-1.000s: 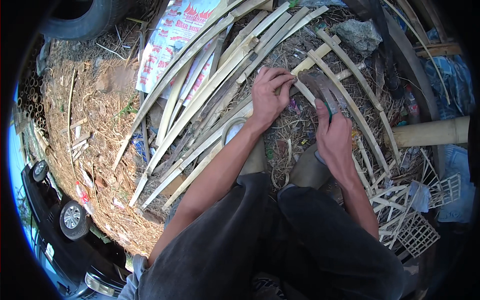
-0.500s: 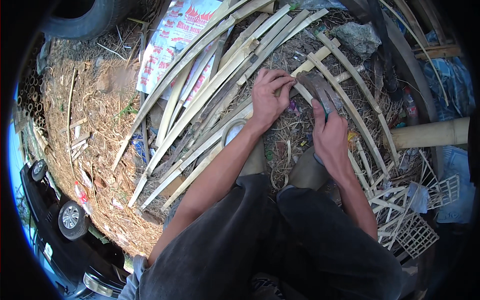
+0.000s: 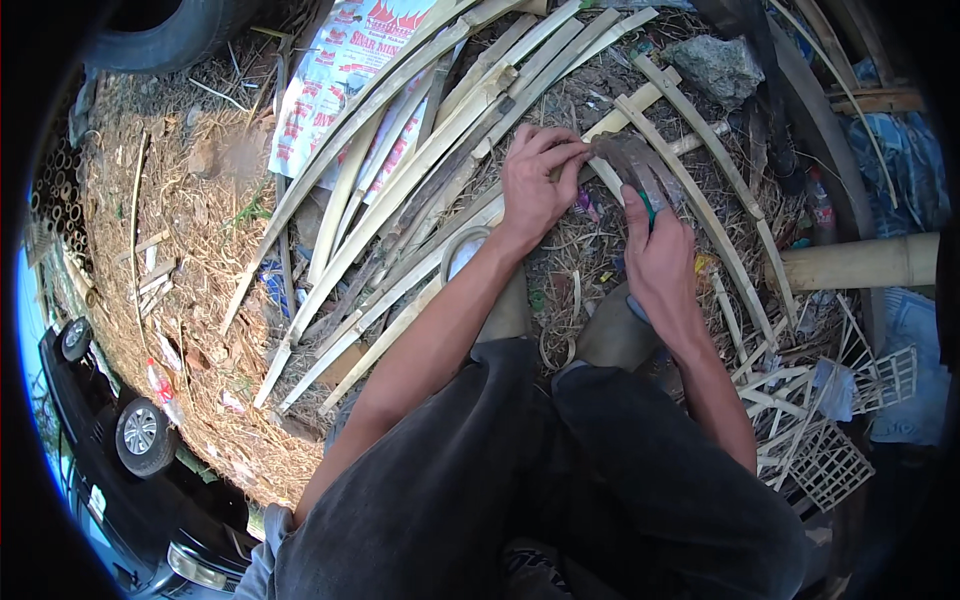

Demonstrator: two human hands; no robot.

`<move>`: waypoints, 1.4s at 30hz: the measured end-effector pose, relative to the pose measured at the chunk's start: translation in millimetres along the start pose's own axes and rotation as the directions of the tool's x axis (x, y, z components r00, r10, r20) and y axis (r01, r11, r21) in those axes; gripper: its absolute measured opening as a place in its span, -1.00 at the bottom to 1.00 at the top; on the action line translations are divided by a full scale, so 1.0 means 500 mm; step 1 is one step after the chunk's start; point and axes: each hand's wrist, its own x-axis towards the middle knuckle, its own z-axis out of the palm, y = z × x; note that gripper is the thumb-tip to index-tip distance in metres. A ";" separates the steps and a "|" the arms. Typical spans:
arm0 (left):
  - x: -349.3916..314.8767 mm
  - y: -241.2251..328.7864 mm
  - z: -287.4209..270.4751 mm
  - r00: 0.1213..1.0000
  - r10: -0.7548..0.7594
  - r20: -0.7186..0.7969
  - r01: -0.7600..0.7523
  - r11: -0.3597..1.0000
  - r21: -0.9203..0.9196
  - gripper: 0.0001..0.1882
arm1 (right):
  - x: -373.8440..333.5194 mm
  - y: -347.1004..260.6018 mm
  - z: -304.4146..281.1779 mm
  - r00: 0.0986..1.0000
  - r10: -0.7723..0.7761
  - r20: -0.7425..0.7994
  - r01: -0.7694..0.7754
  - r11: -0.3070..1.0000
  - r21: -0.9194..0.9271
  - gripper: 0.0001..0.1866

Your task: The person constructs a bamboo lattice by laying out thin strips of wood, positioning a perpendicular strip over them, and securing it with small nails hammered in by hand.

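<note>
My left hand (image 3: 538, 185) pinches the far end of a pale bamboo strip (image 3: 606, 176) between thumb and fingertips. My right hand (image 3: 660, 262) is closed round a knife, its thumb pressed along the strip. The knife's broad dark blade (image 3: 640, 160) lies against the strip, its far end close to my left fingertips. A bit of green shows at the knife's grip; the rest is hidden in my palm. Long split bamboo strips (image 3: 400, 200) fan out on the ground to my left, and a few curved strips (image 3: 700, 215) lie to the right of the knife.
A grey rock (image 3: 715, 72) lies at the far right, near a thick bamboo pole (image 3: 855, 263). Woven bamboo lattice pieces (image 3: 830, 465) are beside my right knee. A printed plastic sack (image 3: 335, 90), a tyre (image 3: 175, 40) and a parked dark car (image 3: 130, 470) are on the left.
My left hand and the blade have shifted very slightly, and the whole view has moved a little. Both grips stay the same.
</note>
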 end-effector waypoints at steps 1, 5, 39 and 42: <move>-0.003 -0.001 -0.002 1.000 -0.010 -0.006 0.010 1.000 0.000 -0.85 | -0.001 -0.001 -0.007 1.000 -0.003 -0.001 0.003 1.000 0.001 -0.43; 0.003 -0.002 0.005 0.999 0.031 -0.010 -0.031 1.000 -0.006 -0.87 | 0.004 0.004 -0.038 0.978 0.208 -0.030 -0.202 0.971 0.127 -0.52; 0.053 0.054 -0.039 0.685 -0.674 0.277 0.622 0.739 0.259 -0.54 | 0.052 0.051 0.025 0.982 0.178 -0.064 -0.181 0.982 -0.046 -0.64; 0.057 0.029 -0.046 0.566 -0.713 0.414 0.724 0.670 0.164 -0.49 | 0.052 0.050 0.024 0.983 0.173 -0.063 -0.174 0.985 -0.020 -0.62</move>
